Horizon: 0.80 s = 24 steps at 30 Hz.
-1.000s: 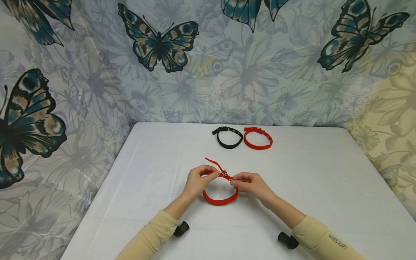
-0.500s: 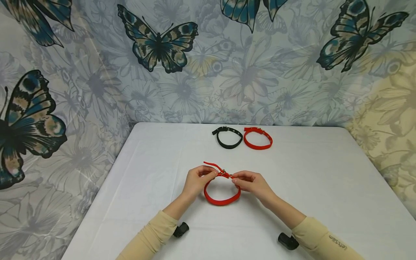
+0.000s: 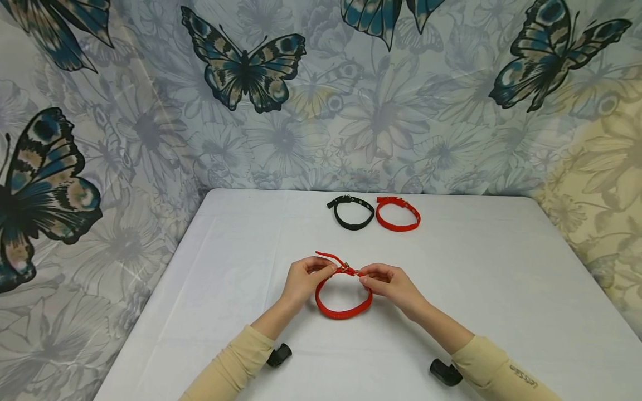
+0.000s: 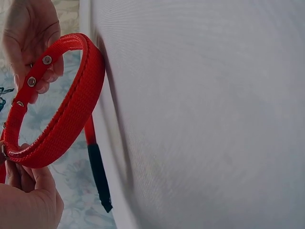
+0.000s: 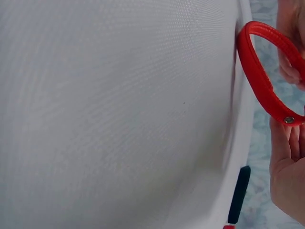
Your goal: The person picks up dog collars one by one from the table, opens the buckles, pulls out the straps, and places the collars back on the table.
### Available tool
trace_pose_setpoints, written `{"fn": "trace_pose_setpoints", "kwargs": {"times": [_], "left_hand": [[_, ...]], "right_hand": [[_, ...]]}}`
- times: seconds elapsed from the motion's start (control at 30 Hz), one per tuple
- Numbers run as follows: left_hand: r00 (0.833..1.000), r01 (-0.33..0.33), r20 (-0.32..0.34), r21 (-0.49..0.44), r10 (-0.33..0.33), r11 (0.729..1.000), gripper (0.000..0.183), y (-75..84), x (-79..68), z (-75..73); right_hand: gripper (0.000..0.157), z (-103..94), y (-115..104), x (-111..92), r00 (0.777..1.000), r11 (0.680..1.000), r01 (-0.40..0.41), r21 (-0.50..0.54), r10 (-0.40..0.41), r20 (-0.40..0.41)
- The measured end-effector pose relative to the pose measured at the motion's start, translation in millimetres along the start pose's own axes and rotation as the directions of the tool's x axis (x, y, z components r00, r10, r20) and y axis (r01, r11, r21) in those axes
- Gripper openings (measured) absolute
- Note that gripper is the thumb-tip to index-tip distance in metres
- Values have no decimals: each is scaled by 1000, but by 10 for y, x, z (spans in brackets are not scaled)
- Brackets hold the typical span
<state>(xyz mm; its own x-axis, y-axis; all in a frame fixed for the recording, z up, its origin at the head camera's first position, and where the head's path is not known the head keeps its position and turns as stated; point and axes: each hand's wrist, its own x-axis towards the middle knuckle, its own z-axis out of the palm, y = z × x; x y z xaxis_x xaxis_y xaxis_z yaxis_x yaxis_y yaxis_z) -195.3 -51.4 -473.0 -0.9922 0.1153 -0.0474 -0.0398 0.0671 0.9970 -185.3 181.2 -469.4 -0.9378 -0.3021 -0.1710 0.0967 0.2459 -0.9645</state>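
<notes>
A red pet collar (image 3: 340, 314), looped into a ring, is held between both hands at the middle of the table. My left hand (image 3: 304, 283) pinches it beside the metal buckle (image 3: 345, 267), and the loose strap end sticks up to the left past those fingers. On the other side my right hand (image 3: 390, 285) pinches the strap right of the buckle. The left wrist view shows metal eyelets (image 4: 31, 81) along the strap of the red collar (image 4: 83, 102). In the right wrist view the loop (image 5: 257, 76) hangs with its lower curve close to the white tabletop.
Behind the hands, a black collar (image 3: 353, 226) and a second red collar (image 3: 398, 227) lie side by side near the table's back edge. White cloth covers the table (image 3: 225, 234). A wall with butterfly prints (image 3: 246, 72) stands right behind it.
The loose strap end has dropped lower, and the loop has shifted slightly to the right and towards me. Both hands keep their pinch. The two collars behind have not moved.
</notes>
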Motion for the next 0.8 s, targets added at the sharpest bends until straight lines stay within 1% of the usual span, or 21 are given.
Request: {"fn": "trace_pose_setpoints", "kwargs": {"times": [0.2, 0.37, 0.43, 0.57, 0.63, 0.8], "left_hand": [[1000, 19, -14, -24, -19, 1000, 20, -11, 5, 9], [999, 41, -11, -51, -42, 998, 19, 9, -5, 20], [999, 46, -3, -49, -46, 998, 18, 63, -33, 24], [999, 40, 12, -52, -39, 998, 16, 230, -118, 35], [1000, 28, 15, -62, -27, 998, 16, 295, -156, 41], [999, 39, 5, -66, -39, 997, 16, 303, -164, 44]], "right_hand": [[33, -10, 7, 12, 1000, 1000, 17, -16, -17, 26], [32, -3, -7, 24, 1000, 1000, 4, -29, -4, 8], [32, 12, -12, 34, 1000, 1000, -8, -28, 8, -2], [31, 46, -17, 63, 1000, 1000, -24, -13, 23, -18], [30, 51, -19, 74, 999, 1000, -19, -6, 19, -25], [31, 42, -20, 84, 1000, 1000, -1, 8, 1, -28]]}}
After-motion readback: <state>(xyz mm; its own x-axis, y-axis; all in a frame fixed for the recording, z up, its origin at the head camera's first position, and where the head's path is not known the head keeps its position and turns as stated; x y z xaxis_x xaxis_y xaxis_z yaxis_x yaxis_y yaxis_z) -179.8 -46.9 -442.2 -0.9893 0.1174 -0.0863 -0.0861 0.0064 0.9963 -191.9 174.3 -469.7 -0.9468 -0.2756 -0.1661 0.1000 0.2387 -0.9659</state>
